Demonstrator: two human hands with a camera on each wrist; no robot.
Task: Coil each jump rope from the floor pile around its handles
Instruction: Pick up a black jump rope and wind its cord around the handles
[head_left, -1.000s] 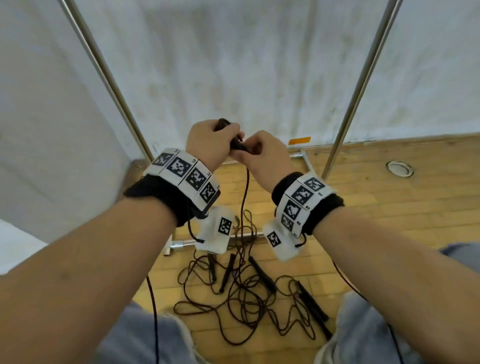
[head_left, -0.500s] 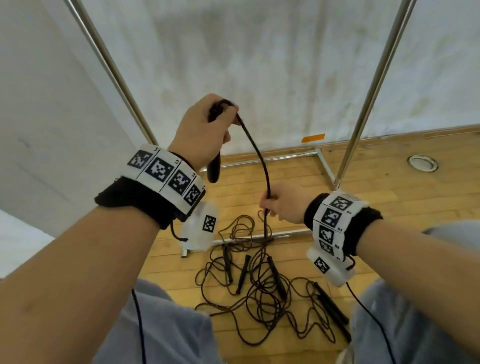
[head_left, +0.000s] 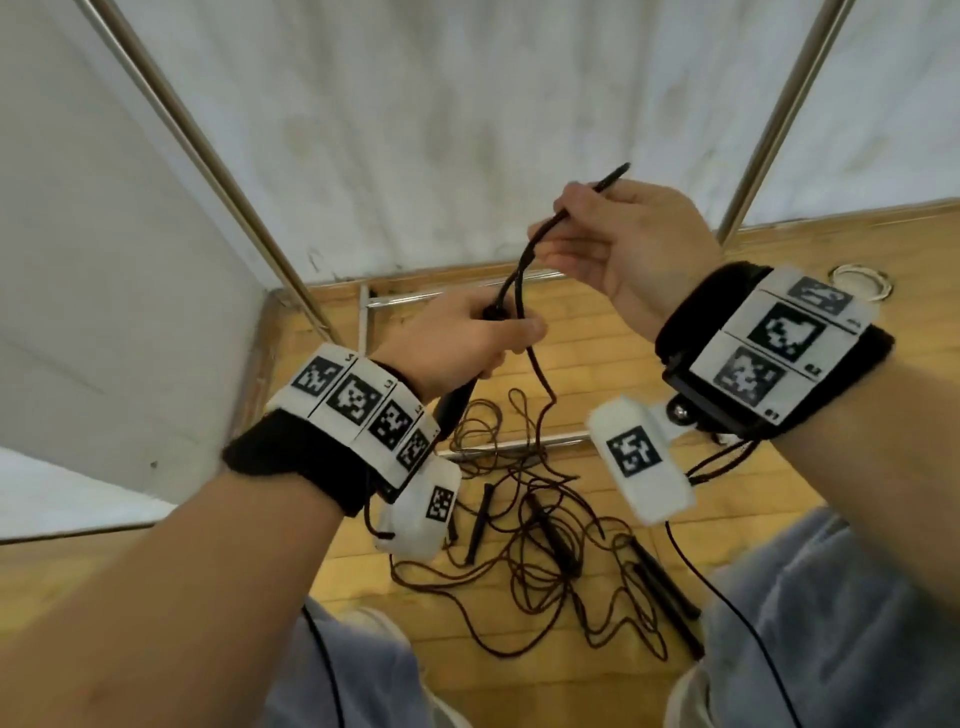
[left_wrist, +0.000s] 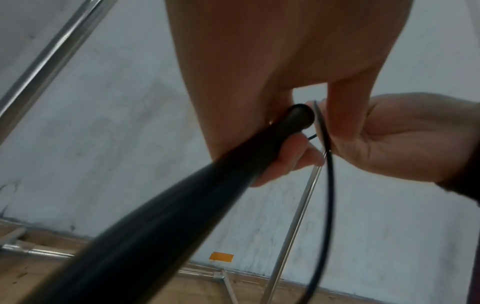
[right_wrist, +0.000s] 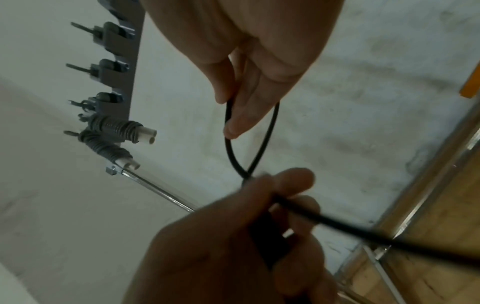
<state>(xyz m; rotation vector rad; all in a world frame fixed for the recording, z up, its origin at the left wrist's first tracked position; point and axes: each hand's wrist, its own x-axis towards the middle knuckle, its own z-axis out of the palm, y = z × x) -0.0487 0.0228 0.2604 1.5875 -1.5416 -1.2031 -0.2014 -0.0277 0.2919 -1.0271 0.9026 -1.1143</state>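
My left hand (head_left: 467, 338) grips a black jump rope handle (head_left: 454, 405), which points down and toward me; the left wrist view shows the handle (left_wrist: 182, 195) running up to the hand's fingers (left_wrist: 291, 152). A thin black rope (head_left: 524, 270) rises from the handle's top as a loop to my right hand (head_left: 618, 244), which pinches it above and to the right. In the right wrist view the rope (right_wrist: 233, 144) hangs looped from those fingers (right_wrist: 244, 107). The rope's free length drops to a tangled pile of ropes and handles (head_left: 540, 530) on the wooden floor.
Two slanted metal poles (head_left: 208, 156) (head_left: 779, 119) of a rack stand before a white wall, with a base bar (head_left: 519, 447) on the floor. A hook strip carrying two coiled ropes (right_wrist: 114, 131) shows in the right wrist view. My knees in grey trousers (head_left: 831, 623) flank the pile.
My right hand has risen from low by the pile to above the left hand, drawing the rope up into a loop. The left hand with the handle has dropped lower.
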